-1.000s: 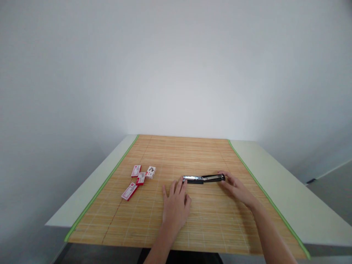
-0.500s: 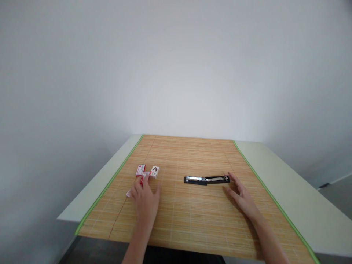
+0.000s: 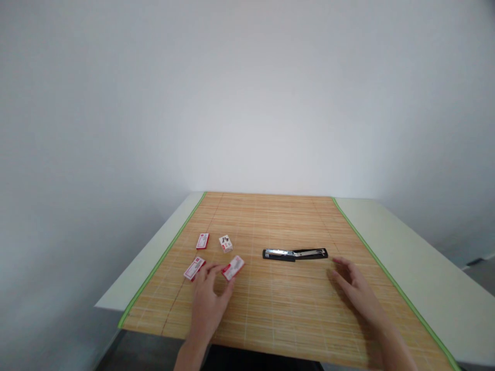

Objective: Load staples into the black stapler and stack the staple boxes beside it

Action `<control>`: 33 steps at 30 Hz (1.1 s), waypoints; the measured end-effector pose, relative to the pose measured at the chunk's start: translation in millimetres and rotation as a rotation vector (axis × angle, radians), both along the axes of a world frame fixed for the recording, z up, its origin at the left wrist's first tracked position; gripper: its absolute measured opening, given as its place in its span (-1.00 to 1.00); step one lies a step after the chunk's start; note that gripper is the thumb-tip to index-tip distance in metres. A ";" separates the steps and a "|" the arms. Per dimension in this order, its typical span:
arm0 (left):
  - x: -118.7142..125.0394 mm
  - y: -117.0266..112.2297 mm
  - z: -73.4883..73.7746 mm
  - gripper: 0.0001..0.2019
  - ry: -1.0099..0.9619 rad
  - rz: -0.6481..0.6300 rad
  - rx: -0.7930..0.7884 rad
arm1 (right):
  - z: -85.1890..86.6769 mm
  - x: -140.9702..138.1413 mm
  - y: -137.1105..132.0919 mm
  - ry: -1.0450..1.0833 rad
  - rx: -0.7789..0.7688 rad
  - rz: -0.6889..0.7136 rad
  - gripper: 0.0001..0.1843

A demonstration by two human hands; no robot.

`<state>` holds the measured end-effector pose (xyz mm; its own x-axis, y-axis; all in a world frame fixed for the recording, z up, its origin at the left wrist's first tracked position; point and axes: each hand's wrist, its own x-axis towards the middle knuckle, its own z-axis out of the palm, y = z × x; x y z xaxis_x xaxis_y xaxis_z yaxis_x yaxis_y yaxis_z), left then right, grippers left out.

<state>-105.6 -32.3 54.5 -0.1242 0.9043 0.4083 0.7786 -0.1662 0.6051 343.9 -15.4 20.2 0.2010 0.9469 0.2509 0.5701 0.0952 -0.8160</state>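
My left hand (image 3: 209,296) is closed, its thumb and fingertips pinching one end of a red-and-white staple box (image 3: 233,268). Close to its fingers lies another red-and-white box (image 3: 194,268). Farther back are a third red-and-white box (image 3: 202,240) and a small white box (image 3: 226,243) with a dark picture on top. A black stapler (image 3: 294,254) lies unfolded flat, its metal staple channel facing up. Just right of the stapler, without touching it, my right hand (image 3: 358,293) rests with fingers parted and holds nothing.
A bamboo mat (image 3: 266,216) with green edging covers the middle of a white table (image 3: 410,247) and reaches its front edge. Behind the table rises a plain white wall (image 3: 266,103).
My left hand has taken hold of a staple box and moved it right, out from among the others. My right hand has drawn back from the stapler's right end.
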 end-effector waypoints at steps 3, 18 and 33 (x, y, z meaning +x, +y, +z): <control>26.3 -13.9 4.7 -0.69 -0.121 -0.368 -0.214 | -4.2 -5.2 -28.5 -0.149 -0.077 0.001 -0.63; 82.6 23.0 5.1 -0.58 0.011 -0.605 -0.299 | 29.2 -131.1 -46.6 -0.135 -0.201 0.274 -0.81; 55.5 26.4 0.8 -0.58 0.024 -0.564 -0.300 | 44.7 -105.3 -34.4 -0.245 -0.292 0.379 -0.57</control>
<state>-50.2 -5.9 55.3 0.4102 0.9035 0.1242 0.6347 -0.3806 0.6725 238.6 -49.8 64.9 -0.2001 0.9791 -0.0372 0.7167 0.1204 -0.6869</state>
